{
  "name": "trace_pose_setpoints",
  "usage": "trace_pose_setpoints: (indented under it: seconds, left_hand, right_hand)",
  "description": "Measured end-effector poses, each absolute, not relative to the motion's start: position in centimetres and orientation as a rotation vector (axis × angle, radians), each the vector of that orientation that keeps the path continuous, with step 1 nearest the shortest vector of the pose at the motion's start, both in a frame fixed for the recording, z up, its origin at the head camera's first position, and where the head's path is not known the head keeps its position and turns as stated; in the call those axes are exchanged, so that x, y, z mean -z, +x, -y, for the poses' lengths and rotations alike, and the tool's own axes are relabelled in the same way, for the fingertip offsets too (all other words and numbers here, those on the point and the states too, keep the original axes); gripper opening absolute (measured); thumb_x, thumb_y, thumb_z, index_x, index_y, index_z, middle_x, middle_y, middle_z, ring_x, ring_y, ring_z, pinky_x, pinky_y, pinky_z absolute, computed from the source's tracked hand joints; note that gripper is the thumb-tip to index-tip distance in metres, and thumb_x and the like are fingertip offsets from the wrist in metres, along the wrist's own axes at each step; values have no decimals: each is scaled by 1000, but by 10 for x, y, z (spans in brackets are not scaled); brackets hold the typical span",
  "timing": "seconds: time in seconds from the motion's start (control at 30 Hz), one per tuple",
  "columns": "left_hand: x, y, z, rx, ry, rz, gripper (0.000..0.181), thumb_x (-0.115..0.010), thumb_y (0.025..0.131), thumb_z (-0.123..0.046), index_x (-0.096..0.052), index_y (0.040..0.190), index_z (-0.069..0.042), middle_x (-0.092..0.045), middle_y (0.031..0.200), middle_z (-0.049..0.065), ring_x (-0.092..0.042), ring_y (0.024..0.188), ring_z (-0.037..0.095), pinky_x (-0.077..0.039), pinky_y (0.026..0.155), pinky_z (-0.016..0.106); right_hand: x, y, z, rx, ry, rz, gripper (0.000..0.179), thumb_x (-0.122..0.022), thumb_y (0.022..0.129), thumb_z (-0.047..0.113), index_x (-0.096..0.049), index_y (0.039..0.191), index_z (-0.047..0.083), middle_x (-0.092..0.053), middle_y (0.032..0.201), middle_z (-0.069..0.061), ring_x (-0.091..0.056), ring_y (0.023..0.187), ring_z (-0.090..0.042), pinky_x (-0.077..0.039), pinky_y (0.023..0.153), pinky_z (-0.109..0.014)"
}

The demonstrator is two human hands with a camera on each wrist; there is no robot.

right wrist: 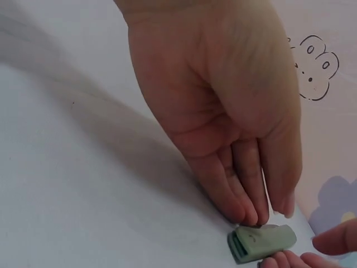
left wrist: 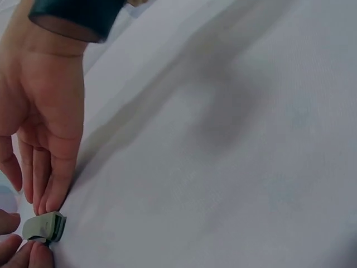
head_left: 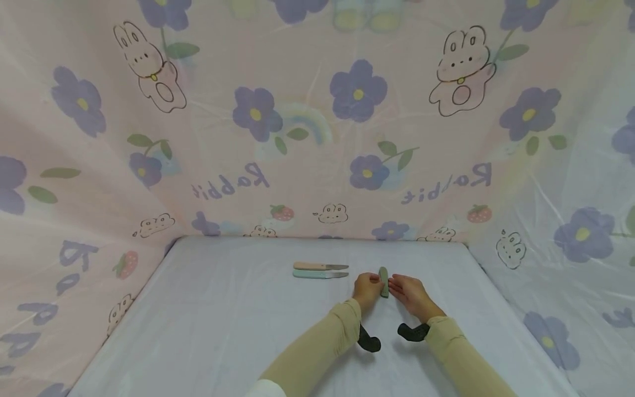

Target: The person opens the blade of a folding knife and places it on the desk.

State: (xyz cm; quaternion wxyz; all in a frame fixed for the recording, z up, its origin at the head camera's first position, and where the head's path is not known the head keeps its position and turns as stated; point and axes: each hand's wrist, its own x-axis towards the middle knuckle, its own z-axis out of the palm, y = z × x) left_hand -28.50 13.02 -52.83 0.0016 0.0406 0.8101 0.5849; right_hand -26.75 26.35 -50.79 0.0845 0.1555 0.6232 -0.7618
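A small green oblong piece (head_left: 384, 282), slotted at one end like a folded knife, lies on the white cloth between the two hands. From the left, the left hand (head_left: 367, 290) touches its side with the fingertips. The right hand (head_left: 411, 293) sits opposite, its fingers extended toward the other side. In the left wrist view, the right hand's fingertips meet the green piece (left wrist: 44, 227) while its thumb stays apart. The right wrist view has the left hand's fingertips at the edge of the green piece (right wrist: 262, 243).
Left of the hands lie two small knives side by side, one with a tan handle (head_left: 310, 266), one with a mint handle (head_left: 308, 273). Both blades point right. A white cloth (head_left: 223, 331) covers the table, with patterned curtains (head_left: 307, 138) around it.
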Motion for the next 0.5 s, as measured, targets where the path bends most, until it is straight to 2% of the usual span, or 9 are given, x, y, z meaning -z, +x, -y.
trace_pose_setpoints:
  seconds: [0.17, 0.5]
  left_hand:
    - [529, -284, -126, -1864, 120, -2470, 20, -69, 81, -9, -67, 97, 3, -67, 83, 3, -61, 78, 10, -50, 70, 22]
    - [531, -278, -119, -2010, 45, -2202, 24, -67, 85, -9, -64, 103, 7, -66, 84, 4, -60, 77, 10, -53, 68, 25]
  right_hand:
    - [508, -266, -262, 2277, 468, -1844, 47, -36, 100, 8, -22, 141, -11, -34, 139, -29, -49, 113, -23, -36, 103, -36]
    - [514, -260, -257, 2240, 392, -1881, 42, -40, 98, 3, -31, 136, -14, -49, 127, -26, -57, 102, -19, -38, 100, -39]
